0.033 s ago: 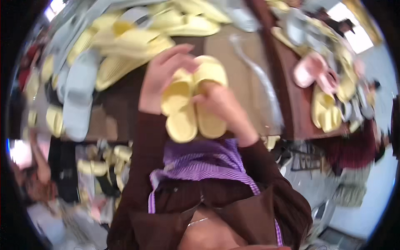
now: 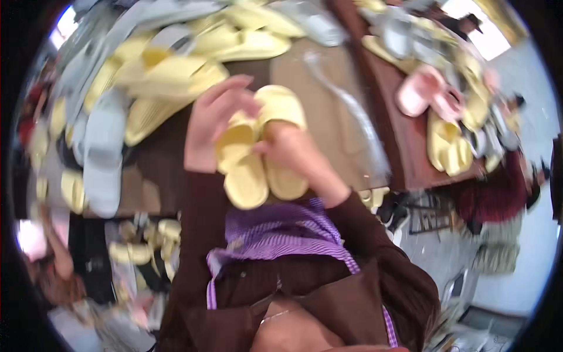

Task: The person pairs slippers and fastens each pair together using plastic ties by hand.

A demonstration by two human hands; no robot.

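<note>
A pair of pale yellow slippers is held side by side in front of my body, soles toward me at the heel end: the left slipper (image 2: 246,186) and the right slipper (image 2: 282,104). My right hand (image 2: 291,151) grips the right slipper, its fingers inside the foot opening under the strap and its thumb over the inner edge. Beside the left slipper's strap is my left hand (image 2: 216,120), fingers apart and loosely curved over the toe end, slightly blurred. Whether it touches the slipper I cannot tell.
Piled yellow slippers (image 2: 170,76) and grey slippers (image 2: 104,149) lie at the far left of the brown table. A clear plastic strip (image 2: 358,105) rests on a cardboard sheet (image 2: 287,66). Pink slippers (image 2: 419,92) sit on the right-hand table. Other people are at both sides.
My hands and the slippers appear slightly lower and further left in the picture, along with the whole table. My right hand stays on the right slipper.
</note>
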